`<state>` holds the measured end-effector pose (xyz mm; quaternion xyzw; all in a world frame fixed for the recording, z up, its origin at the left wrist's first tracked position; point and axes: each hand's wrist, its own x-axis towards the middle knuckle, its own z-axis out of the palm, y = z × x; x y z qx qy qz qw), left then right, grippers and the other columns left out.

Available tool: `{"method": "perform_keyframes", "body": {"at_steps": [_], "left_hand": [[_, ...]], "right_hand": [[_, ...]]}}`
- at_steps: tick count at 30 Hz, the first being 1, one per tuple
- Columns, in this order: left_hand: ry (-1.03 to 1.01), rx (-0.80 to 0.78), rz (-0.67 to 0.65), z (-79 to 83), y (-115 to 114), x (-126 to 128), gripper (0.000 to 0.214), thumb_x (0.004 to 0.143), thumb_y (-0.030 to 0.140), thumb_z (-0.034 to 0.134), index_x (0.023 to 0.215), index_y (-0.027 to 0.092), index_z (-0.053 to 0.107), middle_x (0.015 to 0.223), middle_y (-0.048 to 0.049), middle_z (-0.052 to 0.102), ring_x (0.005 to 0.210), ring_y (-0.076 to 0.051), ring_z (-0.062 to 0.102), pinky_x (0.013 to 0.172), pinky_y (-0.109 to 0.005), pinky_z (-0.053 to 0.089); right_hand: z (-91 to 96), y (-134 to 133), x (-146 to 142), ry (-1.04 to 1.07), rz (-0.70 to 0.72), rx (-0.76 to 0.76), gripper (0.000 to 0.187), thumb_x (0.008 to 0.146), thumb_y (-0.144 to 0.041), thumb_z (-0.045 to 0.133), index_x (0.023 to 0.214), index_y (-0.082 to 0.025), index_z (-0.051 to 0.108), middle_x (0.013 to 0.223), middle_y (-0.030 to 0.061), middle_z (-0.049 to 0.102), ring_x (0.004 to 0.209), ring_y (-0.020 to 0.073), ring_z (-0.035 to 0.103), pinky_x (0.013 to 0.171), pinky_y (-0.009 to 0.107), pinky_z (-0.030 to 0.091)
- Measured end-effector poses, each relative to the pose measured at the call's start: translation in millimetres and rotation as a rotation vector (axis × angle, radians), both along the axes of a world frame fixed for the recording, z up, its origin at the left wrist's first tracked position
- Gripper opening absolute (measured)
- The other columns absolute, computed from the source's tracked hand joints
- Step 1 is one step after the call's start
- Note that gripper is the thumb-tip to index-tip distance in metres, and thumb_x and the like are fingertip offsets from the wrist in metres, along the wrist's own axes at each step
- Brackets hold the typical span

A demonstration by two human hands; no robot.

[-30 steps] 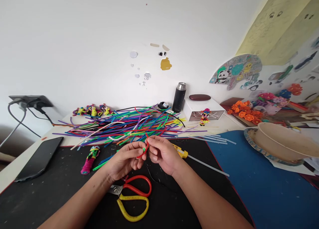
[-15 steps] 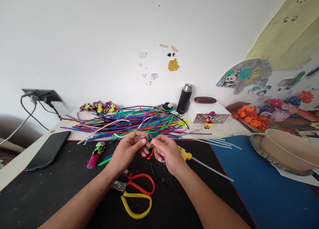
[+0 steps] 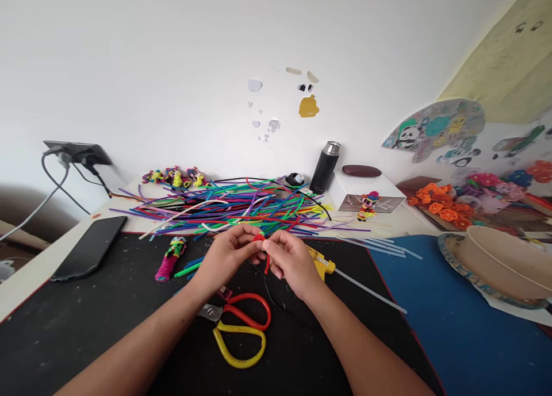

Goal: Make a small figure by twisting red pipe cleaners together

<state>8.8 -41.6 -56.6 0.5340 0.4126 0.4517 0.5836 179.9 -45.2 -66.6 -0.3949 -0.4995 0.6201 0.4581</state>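
Over the black mat, my left hand [image 3: 235, 252] and my right hand [image 3: 291, 261] meet fingertip to fingertip. Both pinch a short red pipe cleaner [image 3: 267, 262]; one end hangs down between them, and the rest is mostly covered by fingers. Just beneath my hands lie scissors [image 3: 241, 330] with one red and one yellow handle. Beside my right hand is a yellow hot glue gun [image 3: 321, 262] with a long clear glue stick. A small pipe-cleaner doll [image 3: 170, 259] in magenta and green lies to the left of my left hand, near several cut green and blue pieces [image 3: 190, 267].
A heap of coloured pipe cleaners [image 3: 224, 206] stretches along the wall. Behind it sit several small dolls [image 3: 175, 176]. A phone [image 3: 90, 248] lies at left. A black flask [image 3: 325, 167], a white box [image 3: 366, 189], another doll [image 3: 368, 206] and a beige bowl [image 3: 509, 264] stand to the right.
My hands have come together, and my left fingers now pinch the red pipe cleaner too. The view has shifted slightly; the things on the table lie as before.
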Motion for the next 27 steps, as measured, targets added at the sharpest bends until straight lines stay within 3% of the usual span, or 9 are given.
{"method": "perform_keyframes", "body": {"at_steps": [27], "left_hand": [[0.036, 0.028, 0.014, -2.0, -3.1, 0.9, 0.038, 0.084, 0.047, 0.083, 0.101, 0.018, 0.066, 0.078, -0.0017, 0.077, 0.071, -0.018, 0.073, 0.061, -0.027, 0.054]], "right_hand": [[-1.8, 0.8, -0.3, -0.015, -0.032, -0.032, 0.028, 0.083, -0.043, 0.070, 0.072, -0.021, 0.054, 0.047, -0.0104, 0.046, 0.035, 0.0059, 0.037, 0.035, 0.019, 0.028]]}}
